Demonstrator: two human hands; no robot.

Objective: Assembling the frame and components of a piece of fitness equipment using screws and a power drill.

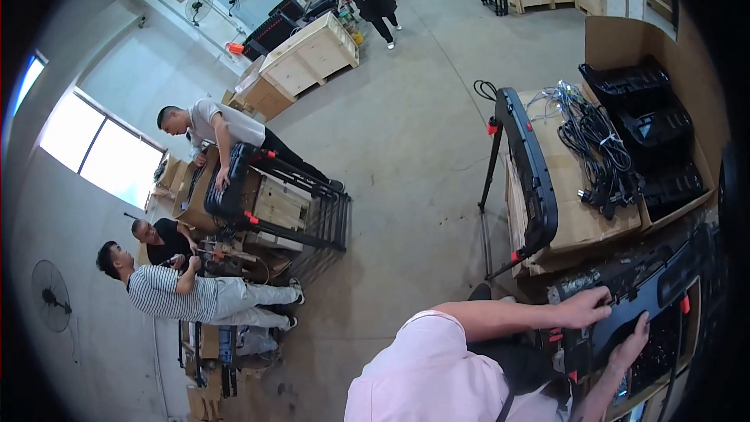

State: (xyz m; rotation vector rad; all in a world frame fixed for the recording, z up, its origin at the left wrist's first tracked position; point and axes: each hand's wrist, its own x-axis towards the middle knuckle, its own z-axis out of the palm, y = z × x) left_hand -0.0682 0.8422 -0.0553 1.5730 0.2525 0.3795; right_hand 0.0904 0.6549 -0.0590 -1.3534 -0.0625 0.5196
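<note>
One dark panel [637,302], near right: left hand [584,309] curled, right hand [627,348] extended at it; whether fingers grip cannot be told. Even two-sided support should help.

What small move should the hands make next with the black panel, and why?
Probably slide the left hand farther along the panel, away from the right hand: both hands sit close together, while the panel extends beyond them, so a wider hold may steady it.
</note>
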